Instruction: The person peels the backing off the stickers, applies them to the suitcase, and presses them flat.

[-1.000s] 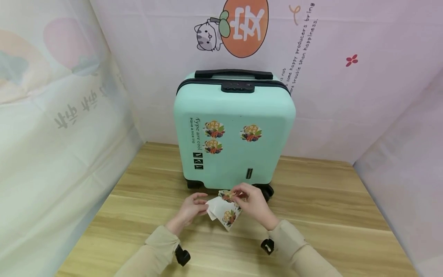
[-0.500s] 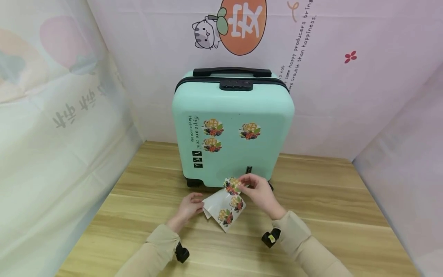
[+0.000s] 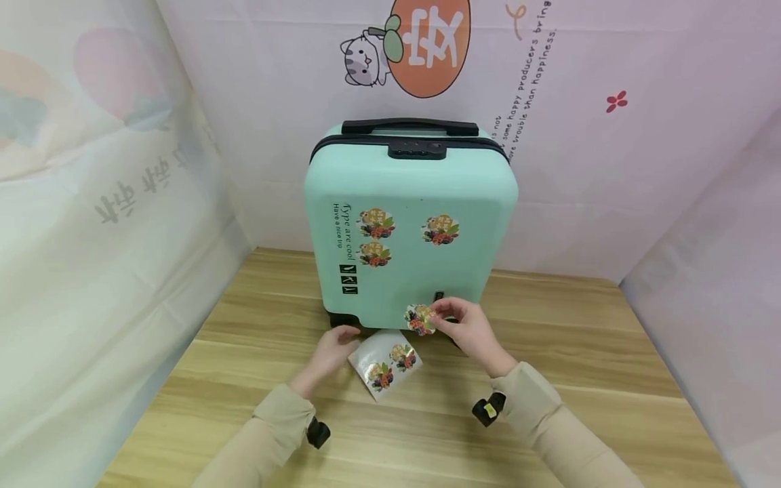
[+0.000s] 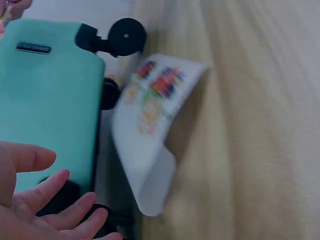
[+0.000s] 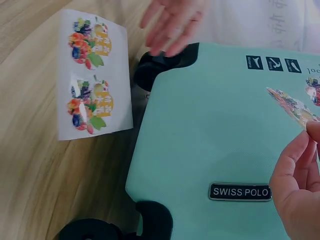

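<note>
Between the fingers of the right hand (image 3: pixel 472 335), a thin, roundish sticker (image 3: pixel 418 320) is pinched before a smooth mint suitcase (image 3: pixel 415 278). Beside the left hand (image 3: pixel 331 350), fingers apart, a glossy, curled sheet (image 3: pixel 377 344) is seen.

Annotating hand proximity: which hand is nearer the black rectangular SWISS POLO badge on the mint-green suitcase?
Right. The right hand, pinching a colourful fruit-print sticker, is close by the badge; the left hand is farther off, near the other bottom corner of the suitcase.

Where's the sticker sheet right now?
In the head view, the sheet is below centre, just in front of the suitcase, between the left hand and the right hand, nearer the left.
</note>
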`<action>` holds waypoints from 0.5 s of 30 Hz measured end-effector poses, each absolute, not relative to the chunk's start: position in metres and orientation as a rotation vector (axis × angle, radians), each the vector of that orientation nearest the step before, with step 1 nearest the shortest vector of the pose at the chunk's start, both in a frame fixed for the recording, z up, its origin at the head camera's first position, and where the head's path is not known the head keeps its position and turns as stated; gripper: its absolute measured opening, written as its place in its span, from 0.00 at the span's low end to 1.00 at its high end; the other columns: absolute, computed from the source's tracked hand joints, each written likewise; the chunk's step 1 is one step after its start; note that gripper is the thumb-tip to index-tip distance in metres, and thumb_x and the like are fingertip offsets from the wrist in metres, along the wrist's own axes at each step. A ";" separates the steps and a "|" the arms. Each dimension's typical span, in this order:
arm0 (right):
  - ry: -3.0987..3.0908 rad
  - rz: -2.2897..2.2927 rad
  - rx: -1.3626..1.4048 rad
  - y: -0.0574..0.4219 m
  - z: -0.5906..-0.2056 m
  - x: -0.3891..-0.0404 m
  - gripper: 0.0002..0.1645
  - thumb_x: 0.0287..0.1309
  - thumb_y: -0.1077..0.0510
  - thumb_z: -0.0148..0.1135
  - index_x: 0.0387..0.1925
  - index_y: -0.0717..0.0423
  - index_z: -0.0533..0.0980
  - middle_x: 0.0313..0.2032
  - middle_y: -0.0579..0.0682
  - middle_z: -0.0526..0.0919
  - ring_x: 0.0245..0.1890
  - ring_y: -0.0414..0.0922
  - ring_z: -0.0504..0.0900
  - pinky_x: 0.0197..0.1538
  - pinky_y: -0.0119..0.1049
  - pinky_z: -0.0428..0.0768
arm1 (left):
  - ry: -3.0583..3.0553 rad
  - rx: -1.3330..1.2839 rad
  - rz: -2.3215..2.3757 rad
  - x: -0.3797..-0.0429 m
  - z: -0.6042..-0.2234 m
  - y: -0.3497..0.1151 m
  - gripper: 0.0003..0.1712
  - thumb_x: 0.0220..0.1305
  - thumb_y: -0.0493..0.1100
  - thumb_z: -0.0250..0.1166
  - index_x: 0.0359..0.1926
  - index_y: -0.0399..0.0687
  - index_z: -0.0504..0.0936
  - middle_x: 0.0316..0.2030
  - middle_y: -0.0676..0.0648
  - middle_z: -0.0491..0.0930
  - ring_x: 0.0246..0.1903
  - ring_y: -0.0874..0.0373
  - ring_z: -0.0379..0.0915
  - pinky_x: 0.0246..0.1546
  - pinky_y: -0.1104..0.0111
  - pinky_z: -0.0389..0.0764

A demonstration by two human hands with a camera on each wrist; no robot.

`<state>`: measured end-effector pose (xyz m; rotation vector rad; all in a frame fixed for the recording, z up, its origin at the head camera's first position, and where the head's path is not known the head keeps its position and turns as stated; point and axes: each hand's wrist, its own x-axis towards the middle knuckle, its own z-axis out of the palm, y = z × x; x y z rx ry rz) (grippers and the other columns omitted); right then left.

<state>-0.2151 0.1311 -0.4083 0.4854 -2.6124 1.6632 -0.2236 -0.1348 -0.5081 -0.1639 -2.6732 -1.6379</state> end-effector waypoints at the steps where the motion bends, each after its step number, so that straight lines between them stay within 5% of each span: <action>1: -2.621 1.671 0.482 0.131 -0.409 -0.215 0.10 0.59 0.64 0.61 0.43 0.64 0.79 0.37 0.58 0.83 0.37 0.48 0.79 0.37 0.34 0.77 | -2.661 -0.172 -1.651 -0.223 -0.503 -0.133 0.15 0.62 0.33 0.59 0.49 0.31 0.77 0.48 0.33 0.78 0.50 0.41 0.75 0.54 0.53 0.75; 15: -2.655 1.669 0.538 0.123 -0.411 -0.210 0.11 0.58 0.64 0.62 0.43 0.63 0.79 0.38 0.57 0.83 0.37 0.46 0.79 0.37 0.33 0.78 | -2.389 -0.453 -1.839 -0.210 -0.433 -0.100 0.15 0.63 0.32 0.59 0.50 0.30 0.76 0.47 0.35 0.79 0.48 0.46 0.76 0.51 0.63 0.79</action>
